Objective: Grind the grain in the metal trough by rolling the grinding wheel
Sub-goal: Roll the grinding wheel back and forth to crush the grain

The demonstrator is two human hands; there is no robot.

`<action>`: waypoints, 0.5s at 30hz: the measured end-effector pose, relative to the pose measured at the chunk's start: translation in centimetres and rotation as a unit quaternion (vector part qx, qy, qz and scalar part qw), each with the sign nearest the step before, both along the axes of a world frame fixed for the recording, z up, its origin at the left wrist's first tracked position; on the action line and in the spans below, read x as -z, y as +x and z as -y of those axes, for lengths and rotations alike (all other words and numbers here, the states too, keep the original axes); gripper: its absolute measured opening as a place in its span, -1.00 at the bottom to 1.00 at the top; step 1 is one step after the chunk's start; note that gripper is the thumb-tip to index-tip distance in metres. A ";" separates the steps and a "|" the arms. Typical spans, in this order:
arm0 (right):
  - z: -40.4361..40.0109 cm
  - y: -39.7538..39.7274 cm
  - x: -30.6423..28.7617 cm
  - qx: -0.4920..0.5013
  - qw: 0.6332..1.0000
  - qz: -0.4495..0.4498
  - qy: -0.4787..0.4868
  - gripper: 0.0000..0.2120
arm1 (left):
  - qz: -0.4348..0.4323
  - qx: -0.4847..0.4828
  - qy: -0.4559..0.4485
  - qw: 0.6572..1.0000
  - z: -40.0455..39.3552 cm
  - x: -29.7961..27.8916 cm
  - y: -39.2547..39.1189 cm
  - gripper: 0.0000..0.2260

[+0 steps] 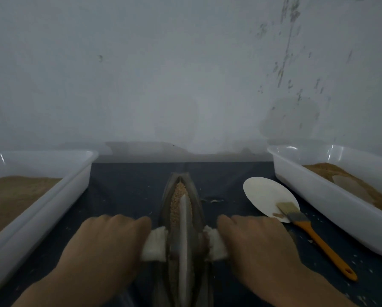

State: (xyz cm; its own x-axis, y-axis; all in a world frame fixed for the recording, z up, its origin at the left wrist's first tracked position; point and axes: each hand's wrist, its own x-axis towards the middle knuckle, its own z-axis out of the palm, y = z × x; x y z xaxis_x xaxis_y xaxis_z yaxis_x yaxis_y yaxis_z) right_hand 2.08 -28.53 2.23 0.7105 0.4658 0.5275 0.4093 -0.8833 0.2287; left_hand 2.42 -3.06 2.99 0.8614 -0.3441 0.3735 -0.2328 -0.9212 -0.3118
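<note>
With the left hand (110, 242) and right hand (254, 242) curled round the white-wrapped axle ends either side of the metal trough (163, 209), the grinding wheel (184, 231) sits mid-trough, so grinding looks underway and next needs a steady roll toward the grain (176, 202) at the trough's far end.

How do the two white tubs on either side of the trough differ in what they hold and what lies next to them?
The left tub holds only brown powder, while the right tub holds brown powder with a pale flat piece lying on it. The left tub has bare dark cloth beside it; the right tub has a white plate and an orange-handled brush alongside. Both are white, rectangular plastic tubs.
</note>
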 end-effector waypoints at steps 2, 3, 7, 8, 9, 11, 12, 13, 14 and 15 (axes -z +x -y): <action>0.0 0.6 0.2 0.009 1.000 0.013 -0.008 -0.60 | 0.022 0.014 -0.013 1.000 0.0 0.2 0.5 -0.64; -0.1 1.4 0.4 0.014 1.000 0.018 -0.004 -0.62 | 0.023 0.019 -0.012 0.999 0.0 0.5 1.2 -0.63; -1.2 5.8 0.4 0.041 0.999 0.035 0.003 -0.67 | 0.034 0.024 -0.024 0.999 0.3 1.3 5.4 -0.54; -1.5 6.9 0.3 0.052 0.998 0.039 -0.002 -0.67 | 0.054 0.026 -0.041 0.997 0.2 1.5 6.5 -0.59; -1.8 7.9 0.1 0.060 0.997 0.041 -0.004 -0.66 | 0.068 0.023 -0.054 0.996 0.2 1.6 7.4 -0.62; -2.0 9.3 -0.2 0.059 0.997 0.043 -0.007 -0.66 | 0.059 0.014 -0.047 0.997 0.3 1.6 8.3 -0.58; -2.1 9.6 -0.2 0.056 0.998 0.040 -0.005 -0.67 | 0.055 0.015 -0.045 0.997 0.4 1.3 8.2 -0.55; -2.2 9.6 -0.3 0.056 0.998 0.032 -0.001 -0.71 | 0.051 0.016 -0.040 0.998 0.5 1.2 8.0 -0.55; -2.1 9.3 -0.3 0.055 0.998 0.023 0.003 -0.75 | 0.046 0.014 -0.041 0.998 0.6 1.3 7.7 -0.59; -2.0 8.7 -0.3 0.055 0.998 0.005 -0.002 -0.79 | 0.055 0.011 -0.053 0.997 0.6 1.3 7.2 -0.65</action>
State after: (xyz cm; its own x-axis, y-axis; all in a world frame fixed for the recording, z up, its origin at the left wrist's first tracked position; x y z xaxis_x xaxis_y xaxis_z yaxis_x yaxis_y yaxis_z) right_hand 10.76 -26.57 2.52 0.7524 0.3868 0.5331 0.3073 -0.9221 0.2353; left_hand 9.60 -3.63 1.64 0.8059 -0.3165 0.5003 -0.2243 -0.9453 -0.2367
